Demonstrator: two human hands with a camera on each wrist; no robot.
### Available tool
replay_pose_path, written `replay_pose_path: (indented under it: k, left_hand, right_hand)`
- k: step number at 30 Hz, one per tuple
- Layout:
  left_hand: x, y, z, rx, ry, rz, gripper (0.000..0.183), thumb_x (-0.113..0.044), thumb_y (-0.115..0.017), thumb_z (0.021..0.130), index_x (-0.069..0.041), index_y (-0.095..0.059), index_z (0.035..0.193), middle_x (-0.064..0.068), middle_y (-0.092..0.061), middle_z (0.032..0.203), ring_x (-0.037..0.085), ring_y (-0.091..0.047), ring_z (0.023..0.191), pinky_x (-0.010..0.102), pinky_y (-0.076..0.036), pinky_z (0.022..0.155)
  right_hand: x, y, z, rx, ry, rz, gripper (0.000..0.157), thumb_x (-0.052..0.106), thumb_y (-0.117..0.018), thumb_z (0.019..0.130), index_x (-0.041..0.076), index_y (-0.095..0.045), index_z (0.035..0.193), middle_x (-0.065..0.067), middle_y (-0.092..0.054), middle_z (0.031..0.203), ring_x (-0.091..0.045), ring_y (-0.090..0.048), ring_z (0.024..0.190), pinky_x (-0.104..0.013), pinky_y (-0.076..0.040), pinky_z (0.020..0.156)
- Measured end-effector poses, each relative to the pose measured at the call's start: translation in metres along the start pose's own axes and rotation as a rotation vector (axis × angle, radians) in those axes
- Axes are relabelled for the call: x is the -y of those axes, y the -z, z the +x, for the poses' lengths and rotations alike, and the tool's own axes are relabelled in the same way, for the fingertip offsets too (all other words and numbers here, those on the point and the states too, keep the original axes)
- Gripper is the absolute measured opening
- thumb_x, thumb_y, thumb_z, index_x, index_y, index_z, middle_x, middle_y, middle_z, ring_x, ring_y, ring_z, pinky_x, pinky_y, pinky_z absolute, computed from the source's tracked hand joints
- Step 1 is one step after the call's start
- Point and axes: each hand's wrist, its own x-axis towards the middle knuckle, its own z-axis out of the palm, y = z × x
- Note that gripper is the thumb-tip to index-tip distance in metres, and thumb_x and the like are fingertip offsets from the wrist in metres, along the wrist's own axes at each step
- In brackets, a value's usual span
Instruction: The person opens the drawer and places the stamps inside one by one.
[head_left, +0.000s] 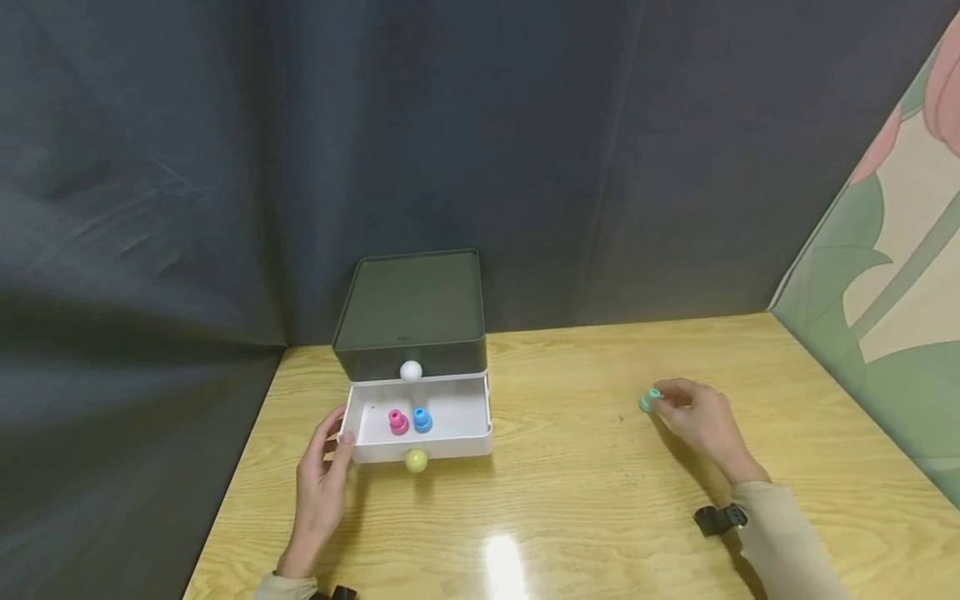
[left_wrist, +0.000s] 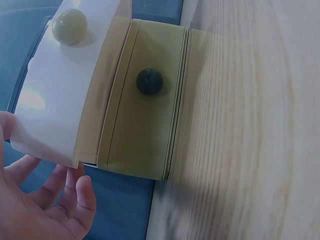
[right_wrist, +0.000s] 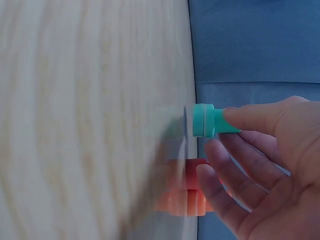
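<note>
A small dark drawer cabinet (head_left: 408, 300) stands at the back of the table with its white drawer (head_left: 471, 446) pulled out. My left hand (head_left: 322, 487) grips the drawer's left front corner, thumb on the rim and fingers along the side. Inside the drawer sit a pink stepped peg (head_left: 398, 422) and a blue stepped peg (head_left: 422, 420), side by side. Off to the right, my right hand (head_left: 701, 421) pinches a teal stepped peg (right_wrist: 200, 120) between thumb and fingertips, its wide end pointing at the tabletop, close over it.
A yellow-green knob (head_left: 416, 460) juts from the white drawer, with a white knob (head_left: 411, 371) above it. Below, in the left wrist view, is another drawer with a black knob (left_wrist: 149, 82). Blurred red (right_wrist: 194, 173) and orange (right_wrist: 189, 202) pieces show by the right fingers. Dark cloth (head_left: 540, 167) hangs behind.
</note>
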Motion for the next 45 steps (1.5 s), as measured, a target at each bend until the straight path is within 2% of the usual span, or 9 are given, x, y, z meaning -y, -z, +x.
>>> replay_pose_path:
  k: [4,7,10,13,15,22,31,45]
  left_hand:
    - [0.001,-0.001,0.000,-0.001,-0.004,-0.004,0.042,-0.016,-0.053,0.112,-0.009,-0.057,0.153,0.018,-0.067,0.137,0.004,-0.056,0.100,0.019,-0.048,0.074]
    - [0.001,-0.002,0.001,-0.002,-0.012,-0.003,0.041,-0.016,-0.054,0.111,-0.009,-0.057,0.152,0.018,-0.067,0.136,0.004,-0.056,0.099,0.018,-0.048,0.074]
    - [0.001,-0.002,0.002,-0.002,-0.017,-0.002,0.041,-0.016,-0.054,0.111,-0.009,-0.057,0.152,0.018,-0.067,0.136,0.004,-0.055,0.099,0.018,-0.048,0.074]
    - [0.000,-0.001,0.002,-0.003,-0.012,0.002,0.042,-0.016,-0.053,0.111,-0.008,-0.057,0.152,0.019,-0.066,0.136,0.003,-0.055,0.099,0.017,-0.047,0.074]
    - [0.000,-0.001,0.001,-0.002,-0.006,0.004,0.042,-0.016,-0.053,0.112,-0.008,-0.056,0.152,0.019,-0.066,0.136,0.003,-0.055,0.099,0.017,-0.047,0.074]
    - [0.001,-0.002,0.002,0.000,-0.001,0.004,0.042,-0.018,-0.053,0.112,-0.009,-0.056,0.153,0.018,-0.066,0.138,0.002,-0.054,0.100,0.017,-0.047,0.075]
    - [0.001,-0.001,0.001,-0.007,-0.001,0.007,0.042,-0.017,-0.053,0.111,-0.009,-0.057,0.152,0.018,-0.067,0.136,0.003,-0.055,0.100,0.017,-0.047,0.076]
    - [-0.003,0.000,-0.001,0.001,0.027,0.017,0.042,-0.018,-0.052,0.112,-0.011,-0.055,0.154,0.017,-0.066,0.138,0.004,-0.054,0.101,0.018,-0.046,0.076]
  right_hand:
    - [0.004,0.004,-0.001,-0.018,0.009,0.015,0.044,0.030,-0.069,0.105,-0.001,-0.068,0.136,-0.027,-0.074,0.125,-0.049,-0.070,0.113,-0.063,-0.057,0.091]
    - [0.007,0.008,-0.003,-0.033,0.015,0.021,0.042,0.029,-0.069,0.105,-0.001,-0.068,0.135,-0.027,-0.074,0.125,-0.050,-0.070,0.113,-0.061,-0.059,0.090]
    - [0.013,0.013,-0.005,-0.042,0.028,0.032,0.042,0.029,-0.070,0.104,0.000,-0.069,0.135,-0.026,-0.075,0.124,-0.049,-0.072,0.112,-0.043,-0.062,0.084]
    - [0.020,0.017,-0.007,-0.049,0.049,0.039,0.043,0.031,-0.072,0.103,0.001,-0.070,0.134,-0.025,-0.075,0.125,-0.048,-0.074,0.110,-0.026,-0.058,0.077]
    - [0.024,0.019,-0.009,-0.051,0.060,0.048,0.044,0.032,-0.073,0.103,0.002,-0.071,0.134,-0.024,-0.075,0.128,-0.047,-0.074,0.109,-0.020,-0.055,0.075]
    - [0.040,0.022,-0.011,-0.052,0.091,0.061,0.040,0.032,-0.074,0.102,0.005,-0.073,0.132,-0.022,-0.075,0.128,-0.046,-0.075,0.109,-0.022,-0.058,0.075]
    - [0.065,0.024,-0.018,0.001,0.067,0.120,0.037,0.034,-0.073,0.102,0.011,-0.074,0.130,-0.015,-0.077,0.126,-0.038,-0.077,0.108,-0.024,-0.059,0.080]
    - [0.088,0.017,-0.019,0.003,0.114,0.145,0.036,0.033,-0.075,0.101,0.010,-0.075,0.129,-0.013,-0.079,0.124,-0.037,-0.078,0.106,-0.032,-0.063,0.080]
